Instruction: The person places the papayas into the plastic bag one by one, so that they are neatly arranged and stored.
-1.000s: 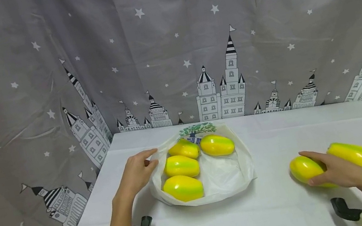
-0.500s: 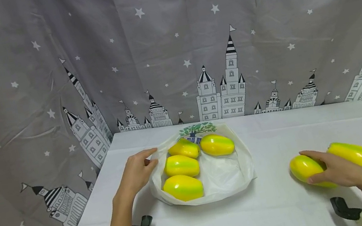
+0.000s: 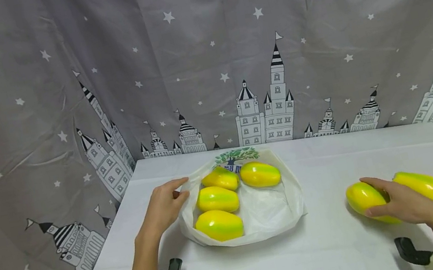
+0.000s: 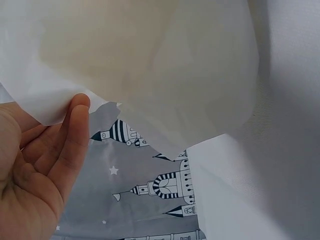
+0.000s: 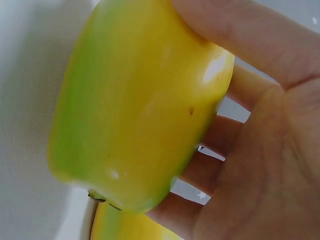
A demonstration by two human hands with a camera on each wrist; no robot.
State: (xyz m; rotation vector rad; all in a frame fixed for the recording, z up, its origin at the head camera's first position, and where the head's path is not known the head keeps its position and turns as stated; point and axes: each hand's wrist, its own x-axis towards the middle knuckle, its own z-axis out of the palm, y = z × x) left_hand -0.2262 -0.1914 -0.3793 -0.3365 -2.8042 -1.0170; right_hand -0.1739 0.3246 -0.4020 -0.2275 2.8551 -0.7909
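My left hand (image 3: 167, 206) pinches the left rim of a white plastic bag (image 3: 267, 213) between thumb and fingers; in the left wrist view the bag's thin wall (image 4: 190, 75) hangs over the fingertips. Several yellow-green papayas lie in the open bag, among them a front one (image 3: 219, 225) and one at the back right (image 3: 260, 174). At the right, my right hand (image 3: 407, 203) grips another papaya (image 3: 364, 198), thumb on the near side and fingers round the far side. The right wrist view shows this papaya (image 5: 135, 110) close up, its stem end downward.
One more papaya (image 3: 426, 187) lies on the white-covered table (image 3: 308, 259), just beyond my right hand. A grey curtain (image 3: 195, 61) printed with castles and stars stands behind the table and along its left side. Dark wrist mounts (image 3: 413, 251) stick out at both wrists.
My right hand and the papaya in it have risen very slightly. The left hand and the bag have stayed in place.
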